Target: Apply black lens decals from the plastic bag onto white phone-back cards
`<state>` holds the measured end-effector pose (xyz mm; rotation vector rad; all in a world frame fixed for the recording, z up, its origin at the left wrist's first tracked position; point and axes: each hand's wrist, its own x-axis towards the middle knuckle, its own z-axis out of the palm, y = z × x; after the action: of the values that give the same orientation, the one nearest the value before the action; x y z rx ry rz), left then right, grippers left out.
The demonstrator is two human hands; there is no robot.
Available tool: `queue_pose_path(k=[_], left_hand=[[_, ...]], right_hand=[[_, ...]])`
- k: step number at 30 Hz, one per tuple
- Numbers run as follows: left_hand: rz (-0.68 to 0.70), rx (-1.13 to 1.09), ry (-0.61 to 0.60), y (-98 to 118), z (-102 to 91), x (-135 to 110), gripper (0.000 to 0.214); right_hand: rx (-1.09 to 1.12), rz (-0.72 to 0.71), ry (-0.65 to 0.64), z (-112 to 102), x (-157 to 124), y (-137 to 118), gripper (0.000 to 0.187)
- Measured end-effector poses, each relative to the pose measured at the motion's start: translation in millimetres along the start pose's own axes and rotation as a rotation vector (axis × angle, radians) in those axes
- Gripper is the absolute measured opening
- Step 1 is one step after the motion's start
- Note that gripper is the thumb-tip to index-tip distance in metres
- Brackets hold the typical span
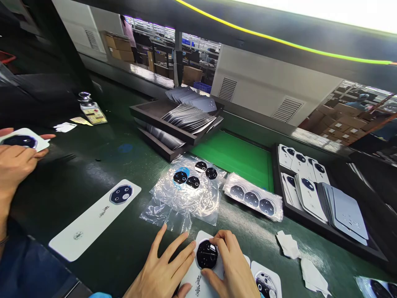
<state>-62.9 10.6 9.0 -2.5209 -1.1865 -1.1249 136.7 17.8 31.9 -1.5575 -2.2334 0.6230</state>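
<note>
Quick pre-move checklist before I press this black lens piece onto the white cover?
1. Lens piece sits over the white cover: ok.
2. Left hand steadies the cover: ok.
3. Right hand fingertips on the piece's rim: ok.
4. Piece seated flush: cannot tell.
5. Spare lens pieces on the plastic bag: ok.
6. Co-worker's hand apart from yours: ok.
</note>
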Motion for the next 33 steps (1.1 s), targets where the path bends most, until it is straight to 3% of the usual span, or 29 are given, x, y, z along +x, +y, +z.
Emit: queue_pose_path(k=[5,17,24,33], left_hand=[[0.019,0.005,-0.018,-2.0,0.9,-0.9,0.030],[0.008,-0.028,0.016,-1.8,1.9,2.2,0.030],[0.040,-0.005,-0.013,-3.1,2.2,-1.2,0.033],[0.081,-0.006,-0.021,-2.1,2.8,-3.1,0.029]], right_hand=[[-0.017,-0.070,-0.065,-5.0,0.8,7.1,0.052],[-0.054,-0.095,-0.033,-3.7,0.4,5.5,0.052],[-0.194,-0.007,0.055,-0.6,3.0,-6.9,0.058],[-0.245,-0.030,-0.060,-1.4,5.4,3.1,0.054]])
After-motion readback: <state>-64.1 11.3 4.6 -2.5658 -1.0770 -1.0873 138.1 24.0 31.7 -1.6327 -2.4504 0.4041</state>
